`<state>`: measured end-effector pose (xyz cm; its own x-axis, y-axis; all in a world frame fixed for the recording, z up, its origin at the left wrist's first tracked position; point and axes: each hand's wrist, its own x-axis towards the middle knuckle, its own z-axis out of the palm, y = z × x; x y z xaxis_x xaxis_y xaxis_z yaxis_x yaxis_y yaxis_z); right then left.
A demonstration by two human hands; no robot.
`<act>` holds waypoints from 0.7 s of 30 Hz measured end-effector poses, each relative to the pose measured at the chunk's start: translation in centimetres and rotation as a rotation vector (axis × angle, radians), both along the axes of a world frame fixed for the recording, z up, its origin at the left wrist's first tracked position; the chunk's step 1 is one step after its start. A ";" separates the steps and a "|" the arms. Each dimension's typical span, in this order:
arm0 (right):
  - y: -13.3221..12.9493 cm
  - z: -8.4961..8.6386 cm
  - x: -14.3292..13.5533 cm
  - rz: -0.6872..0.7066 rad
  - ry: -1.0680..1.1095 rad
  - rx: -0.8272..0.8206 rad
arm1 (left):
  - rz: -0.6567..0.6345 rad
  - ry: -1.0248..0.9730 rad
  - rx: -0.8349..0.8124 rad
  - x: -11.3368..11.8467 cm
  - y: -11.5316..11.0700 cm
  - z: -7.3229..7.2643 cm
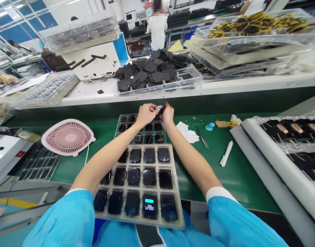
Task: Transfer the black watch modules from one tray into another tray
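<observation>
Both my hands meet over the far end of the green bench. My left hand (pixel 147 114) and my right hand (pixel 168 113) pinch a small dark piece with a silvery face (pixel 159 109) between them; its details are too small to tell. Beneath them lies a clear tray (pixel 118 129) with dark square parts in its pockets. Nearer to me, between my forearms, a beige tray (pixel 157 188) holds rows of glossy black square units. One unit (pixel 149 207) in its front row shows a lit cyan bar and small text.
A pink fan (pixel 70 138) stands left. White paper (pixel 187 132), tweezers (pixel 202 136) and a white pen-like tool (pixel 226 153) lie right, before a white rack (pixel 283 161). Black pads (pixel 147 70) are heaped on the shelf. A person (pixel 157 31) stands in the background.
</observation>
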<state>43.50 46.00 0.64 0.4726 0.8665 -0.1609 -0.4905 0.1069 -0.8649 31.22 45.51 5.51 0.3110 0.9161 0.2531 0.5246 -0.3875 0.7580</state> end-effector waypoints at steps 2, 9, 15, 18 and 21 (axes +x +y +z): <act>0.2 0.2 1.3 0.028 0.188 -0.042 | 0.052 0.016 -0.056 0.4 1.3 -1.1; 0.3 1.2 5.0 0.054 0.252 0.047 | 0.030 0.287 -0.039 1.1 4.8 -5.8; 0.2 2.1 5.1 0.106 0.142 0.119 | -0.033 0.536 0.029 1.6 4.8 -6.5; 0.0 2.4 5.2 0.109 0.119 0.116 | -0.023 0.647 0.075 1.3 4.0 -5.6; -0.3 2.8 5.5 0.158 0.050 0.128 | -0.158 0.746 0.024 0.8 3.1 -4.5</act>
